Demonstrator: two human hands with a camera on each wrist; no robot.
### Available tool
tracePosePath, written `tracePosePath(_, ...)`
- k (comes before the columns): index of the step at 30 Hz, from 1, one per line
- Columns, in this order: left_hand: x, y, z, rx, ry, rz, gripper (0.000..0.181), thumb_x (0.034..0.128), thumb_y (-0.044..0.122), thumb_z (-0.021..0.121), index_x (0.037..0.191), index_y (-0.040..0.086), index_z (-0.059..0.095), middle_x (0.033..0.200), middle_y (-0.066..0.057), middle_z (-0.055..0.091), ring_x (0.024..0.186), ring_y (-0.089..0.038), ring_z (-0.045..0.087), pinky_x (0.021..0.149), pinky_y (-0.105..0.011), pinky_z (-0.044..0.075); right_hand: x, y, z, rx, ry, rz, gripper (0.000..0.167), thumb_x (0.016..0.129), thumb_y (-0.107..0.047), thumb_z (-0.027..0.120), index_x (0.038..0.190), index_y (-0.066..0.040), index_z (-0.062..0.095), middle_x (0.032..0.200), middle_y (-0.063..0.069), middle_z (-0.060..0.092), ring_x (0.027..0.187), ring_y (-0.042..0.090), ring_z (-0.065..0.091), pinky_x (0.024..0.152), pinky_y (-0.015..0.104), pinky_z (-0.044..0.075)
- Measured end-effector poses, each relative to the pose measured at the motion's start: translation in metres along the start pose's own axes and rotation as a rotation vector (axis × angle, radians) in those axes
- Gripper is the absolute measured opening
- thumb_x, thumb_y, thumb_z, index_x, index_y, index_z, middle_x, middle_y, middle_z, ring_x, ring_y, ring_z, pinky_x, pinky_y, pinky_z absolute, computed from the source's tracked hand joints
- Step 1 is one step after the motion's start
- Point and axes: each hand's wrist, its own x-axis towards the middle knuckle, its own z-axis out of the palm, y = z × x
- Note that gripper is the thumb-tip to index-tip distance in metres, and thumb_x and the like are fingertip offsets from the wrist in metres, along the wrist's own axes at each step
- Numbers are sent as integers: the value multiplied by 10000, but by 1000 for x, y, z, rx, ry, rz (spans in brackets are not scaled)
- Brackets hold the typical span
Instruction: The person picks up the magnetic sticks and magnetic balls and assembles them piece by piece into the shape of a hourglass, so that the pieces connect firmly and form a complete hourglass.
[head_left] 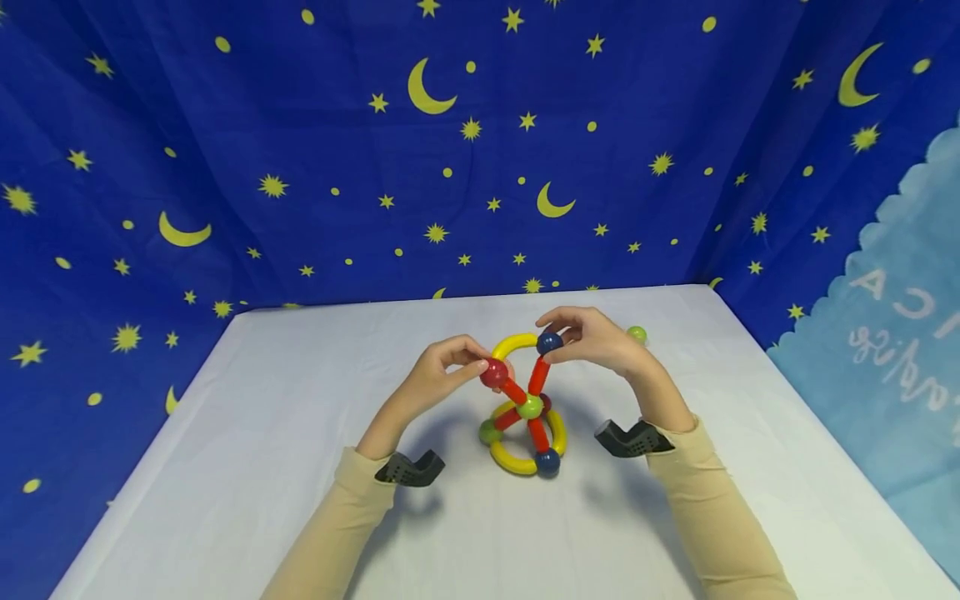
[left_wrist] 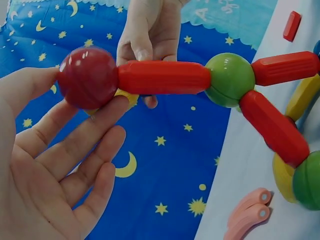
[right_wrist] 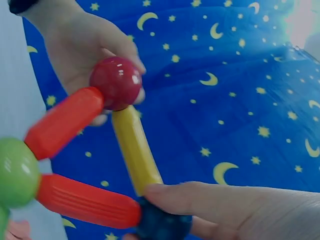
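Between both hands stands a magnetic ball-and-rod construction with a light green ball [head_left: 530, 407] at its centre. My left hand [head_left: 446, 371] pinches the upper red ball [left_wrist: 89, 77] between thumb and fingers. The upper dark blue ball [right_wrist: 162, 220] is gripped by my right hand [head_left: 588, 337], its thumb over the yellow curved rod's end. That yellow rod [right_wrist: 136, 150] bridges the red and blue balls. Straight red rods [left_wrist: 165, 77] run from both to the centre. Lower down, a green ball [head_left: 491, 432], a blue ball [head_left: 547, 462] and yellow curved rods [head_left: 513, 460] form a ring on the table.
A loose light green ball [head_left: 637, 334] lies on the white table [head_left: 285, 400] behind the right wrist. In the left wrist view, a loose red rod [left_wrist: 292, 26] and pink curved pieces [left_wrist: 250, 215] lie on the cloth. A starry blue curtain [head_left: 480, 167] hangs behind.
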Motion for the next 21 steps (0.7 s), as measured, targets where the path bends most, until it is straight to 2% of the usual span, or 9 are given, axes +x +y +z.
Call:
tracePosePath(5,1,0,-2,-6,3,10,83,902,74,610,913,-7,626,893,-157,640,839,-135,600,869,-410,494,7,-2,14,106,54,-20,454,805,-41,713,1230,24,567,1216,227,606,930,227,642,870,380,548)
tracePosePath(11,1,0,-2,-28,-15,-11,82,891,71,626,910,0,589,866,-140,631,805,-131,609,812,-355,507,12,-3,27,166,90,-26,419,828,-53,692,1219,36,570,1191,216,624,954,244,633,854,347,554)
tracePosePath(14,1,0,-1,-36,-15,-35,137,904,104,624,997,15,578,884,-165,666,815,-123,629,817,-332,508,12,-3,28,161,101,-22,399,833,-69,693,1207,16,583,1181,204,631,940,233,631,852,350,555)
tracePosePath(18,2,-2,2,-69,-19,-85,306,928,144,604,1215,60,539,964,-205,691,899,-149,651,908,-400,506,13,0,27,156,98,-8,383,854,-110,680,1208,0,584,1173,199,630,932,210,646,899,392,537)
tracePosePath(21,3,-4,3,-74,-30,-99,406,945,154,580,1334,83,493,1010,-215,681,960,-201,652,945,-431,497,11,1,25,165,84,8,391,883,-151,653,1236,-6,565,1191,203,617,957,221,658,932,424,518)
